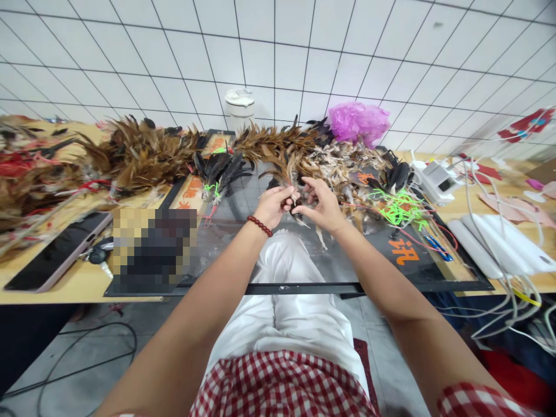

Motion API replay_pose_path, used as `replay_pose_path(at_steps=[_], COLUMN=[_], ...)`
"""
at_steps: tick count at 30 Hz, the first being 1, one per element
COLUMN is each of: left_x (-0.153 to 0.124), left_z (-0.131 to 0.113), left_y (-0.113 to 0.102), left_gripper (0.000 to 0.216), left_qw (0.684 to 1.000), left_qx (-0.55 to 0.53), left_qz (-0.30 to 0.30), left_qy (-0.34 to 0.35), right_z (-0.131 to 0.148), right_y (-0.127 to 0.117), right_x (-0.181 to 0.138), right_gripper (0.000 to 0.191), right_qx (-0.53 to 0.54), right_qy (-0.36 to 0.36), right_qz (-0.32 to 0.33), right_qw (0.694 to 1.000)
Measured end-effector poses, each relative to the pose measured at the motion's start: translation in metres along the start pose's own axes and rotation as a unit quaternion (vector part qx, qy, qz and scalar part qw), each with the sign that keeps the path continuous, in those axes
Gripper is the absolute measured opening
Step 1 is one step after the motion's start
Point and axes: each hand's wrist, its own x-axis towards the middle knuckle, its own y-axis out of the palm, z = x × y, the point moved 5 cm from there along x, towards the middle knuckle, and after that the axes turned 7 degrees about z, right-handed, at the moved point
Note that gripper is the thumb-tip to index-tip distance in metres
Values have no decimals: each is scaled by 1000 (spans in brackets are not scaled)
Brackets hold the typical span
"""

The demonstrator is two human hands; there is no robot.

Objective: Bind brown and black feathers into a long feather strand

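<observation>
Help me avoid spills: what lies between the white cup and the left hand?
Brown feathers, then, nearer the left hand, a bare strip of dark panel, as the head view shows.

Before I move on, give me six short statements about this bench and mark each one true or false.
1. The left hand pinches a bundle of brown feathers. True.
2. The bead bracelet is on the right wrist. False: the bead bracelet is on the left wrist.
3. A purple plastic bag lies beyond the hands. True.
4. The right hand is clenched in a fist. False: the right hand has its thumb and fingers parted.
5. The blue pens lie nearer the person than the bright green strands. True.
6. The white cup has tipped over. False: the white cup stands upright.
</observation>
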Motion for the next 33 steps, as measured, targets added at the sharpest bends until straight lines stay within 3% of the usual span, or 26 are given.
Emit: replay_pose_path(at_steps=[2,9,14,17,21,33], left_x=[0,-1,-2,-2,-1,0], left_z=[0,7,-5,-8,-7,1], left_y=[0,4,-1,-2,-1,0], left_gripper=[21,22,13,14,15,17], left_qw=[1000,999,998,997,998,1000], left_qx=[-17,21,-63,-77,-60,17], left_qz=[-2,11,-12,-8,2,-12], left_qy=[-4,-35,5,17,22,19], right_z=[0,9,6,3,5,6], right_y=[-1,1,-9,-11,-2,-2], right_x=[0,1,1,1,3,1], right_gripper=[69,53,45,33,22,13], right_qx=[-10,-36,-7,13,51,31], right_qy=[-5,-14,13,39,44,83], right_qz=[7,17,-36,-30,7,-52], right_qw=[1000,999,999,999,998,995])
